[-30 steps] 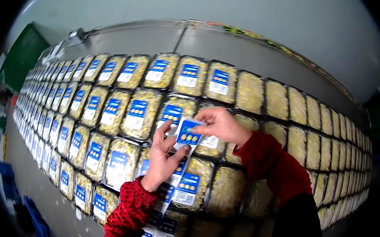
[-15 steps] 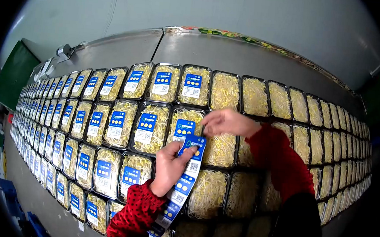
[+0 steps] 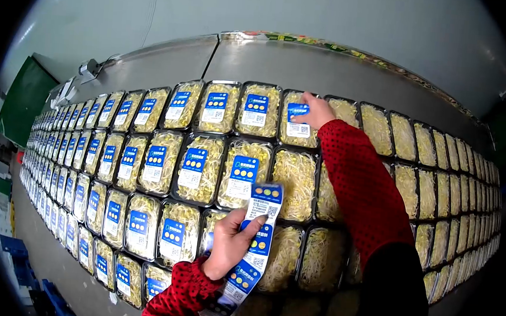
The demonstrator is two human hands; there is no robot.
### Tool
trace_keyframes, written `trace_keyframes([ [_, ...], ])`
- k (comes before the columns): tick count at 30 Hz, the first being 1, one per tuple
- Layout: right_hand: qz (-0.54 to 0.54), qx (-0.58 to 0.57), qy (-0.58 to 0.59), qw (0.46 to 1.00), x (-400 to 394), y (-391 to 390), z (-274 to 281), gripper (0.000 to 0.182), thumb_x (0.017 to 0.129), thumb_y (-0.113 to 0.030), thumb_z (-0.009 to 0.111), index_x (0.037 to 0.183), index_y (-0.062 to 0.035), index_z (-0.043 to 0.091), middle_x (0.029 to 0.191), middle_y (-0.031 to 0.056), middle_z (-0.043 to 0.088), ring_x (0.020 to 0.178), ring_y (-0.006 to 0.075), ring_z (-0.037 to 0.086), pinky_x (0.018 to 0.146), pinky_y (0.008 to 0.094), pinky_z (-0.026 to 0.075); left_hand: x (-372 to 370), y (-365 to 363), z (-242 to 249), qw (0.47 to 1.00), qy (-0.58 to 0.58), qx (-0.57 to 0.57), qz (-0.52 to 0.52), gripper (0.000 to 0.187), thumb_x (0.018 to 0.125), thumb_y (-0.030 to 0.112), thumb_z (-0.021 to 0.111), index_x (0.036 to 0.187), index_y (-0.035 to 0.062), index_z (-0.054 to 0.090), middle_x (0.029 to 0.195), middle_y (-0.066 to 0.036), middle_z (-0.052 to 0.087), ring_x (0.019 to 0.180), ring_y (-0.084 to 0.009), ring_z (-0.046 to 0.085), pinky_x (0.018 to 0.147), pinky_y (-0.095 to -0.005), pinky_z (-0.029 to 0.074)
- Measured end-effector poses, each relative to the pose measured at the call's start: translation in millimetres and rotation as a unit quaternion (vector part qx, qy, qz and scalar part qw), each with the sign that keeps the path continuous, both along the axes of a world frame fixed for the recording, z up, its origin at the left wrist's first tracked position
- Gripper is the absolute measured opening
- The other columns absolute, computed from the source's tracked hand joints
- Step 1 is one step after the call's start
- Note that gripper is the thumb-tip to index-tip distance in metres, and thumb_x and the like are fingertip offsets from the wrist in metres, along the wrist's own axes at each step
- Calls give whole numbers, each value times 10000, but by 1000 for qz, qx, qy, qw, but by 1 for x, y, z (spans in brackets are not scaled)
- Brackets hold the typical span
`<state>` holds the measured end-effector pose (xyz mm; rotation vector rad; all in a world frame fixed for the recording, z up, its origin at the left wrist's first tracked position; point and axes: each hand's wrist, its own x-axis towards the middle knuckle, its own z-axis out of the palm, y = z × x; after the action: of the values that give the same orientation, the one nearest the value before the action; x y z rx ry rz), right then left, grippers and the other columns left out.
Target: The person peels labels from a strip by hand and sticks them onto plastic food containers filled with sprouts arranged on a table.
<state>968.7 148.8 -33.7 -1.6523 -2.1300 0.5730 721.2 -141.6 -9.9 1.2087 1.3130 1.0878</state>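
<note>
My left hand grips a long strip of blue-and-white labels, thumb on top. The strip hangs down past my wrist toward the bottom of the view. Farther out, my right hand has its fingers on a single label, which lies against a bean sprout tray in the back row. Part of that label is hidden under the fingers. To its left stands a labelled bean sprout tray; nearer me, an unlabelled tray shows bare sprouts.
Several rows of black-edged bean sprout trays cover the steel table. Those on the left carry labels; those on the right show none. A grey wall rises behind. Blue crates stand at the lower left, and a green panel at the left.
My right hand has moved up to the back row and now has a label on a tray there. My left hand has shifted slightly, with the strip's top end lower and bent differently.
</note>
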Motion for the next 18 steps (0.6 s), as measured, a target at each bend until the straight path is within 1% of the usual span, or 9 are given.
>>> trace_keyframes([
  [4, 4, 191, -61, 980, -12, -58, 13, 573, 766, -263, 838, 1203, 6, 582, 1004, 155, 708, 942, 314, 692, 847, 406, 536, -6, 0, 9, 999, 47, 4, -13, 114, 892, 69, 730, 958, -16, 689, 747, -70, 587, 669, -126, 514, 609, -289, 439],
  [5, 107, -32, 135, 985, -18, -80, 14, 524, 791, -246, 825, 1189, 14, 606, 965, 132, 712, 904, 260, 687, 801, 371, 535, -5, -1, 7, 999, 37, 14, -11, 109, 891, 67, 731, 951, -13, 689, 758, -63, 583, 684, -124, 506, 623, -285, 433],
  [6, 190, -253, 318, 894, -22, -110, 16, 476, 815, -230, 813, 1175, 23, 630, 926, 108, 715, 867, 206, 683, 755, 337, 534, -4, -2, 7, 1000, 15, 1, -9, 116, 880, 57, 735, 954, -18, 685, 793, -74, 601, 721, -160, 545, 661, -296, 454],
  [10, 164, -315, 399, 845, -42, -219, 32, 199, 836, -101, 783, 964, 3, 672, 814, 12, 657, 735, 49, 560, 651, 230, 466, -4, -12, 16, 974, 170, 145, -30, 205, 766, 28, 803, 944, -10, 708, 1226, -194, 589, 1094, -297, 593, 874, -366, 518],
  [12, 180, -258, 371, 874, -42, -246, 34, 182, 834, -81, 777, 934, -8, 644, 778, -14, 633, 702, 38, 532, 611, 236, 442, -11, -10, 18, 944, 204, 231, -118, 229, 752, 28, 807, 951, -15, 704, 1238, -196, 593, 1067, -318, 605, 886, -372, 517],
  [13, 160, -244, 409, 864, -46, -258, 35, 161, 824, -79, 776, 877, -15, 639, 724, -12, 617, 649, 42, 510, 582, 241, 429, -5, -11, 15, 963, 115, 203, -132, 185, 777, 53, 809, 906, -23, 700, 1004, -172, 672, 840, -231, 647, 736, -345, 533],
  [14, 159, -245, 409, 865, -46, -263, 37, 161, 824, -79, 776, 877, -15, 639, 724, -12, 617, 649, 42, 510, 582, 241, 429, -5, -18, 18, 964, 114, 202, -132, 185, 777, 53, 809, 906, -23, 700, 1004, -172, 672, 840, -231, 647, 736, -345, 533],
  [16, 145, -157, 359, 909, -47, -269, 51, 149, 813, -84, 777, 810, -23, 641, 668, 10, 607, 599, 51, 498, 547, 244, 420, -4, -35, 29, 988, 119, -26, -95, 173, 811, 96, 808, 853, -30, 697, 706, -129, 650, 591, -129, 563, 553, -320, 476],
  [18, 157, -44, 296, 941, -37, -243, 57, 106, 824, -97, 757, 801, -33, 676, 634, 37, 628, 538, 56, 526, 494, 252, 411, -6, -62, 8, 993, 112, 33, -31, 250, 841, 148, 806, 758, -42, 667, 545, -75, 530, 537, -53, 425, 461, -289, 382],
])
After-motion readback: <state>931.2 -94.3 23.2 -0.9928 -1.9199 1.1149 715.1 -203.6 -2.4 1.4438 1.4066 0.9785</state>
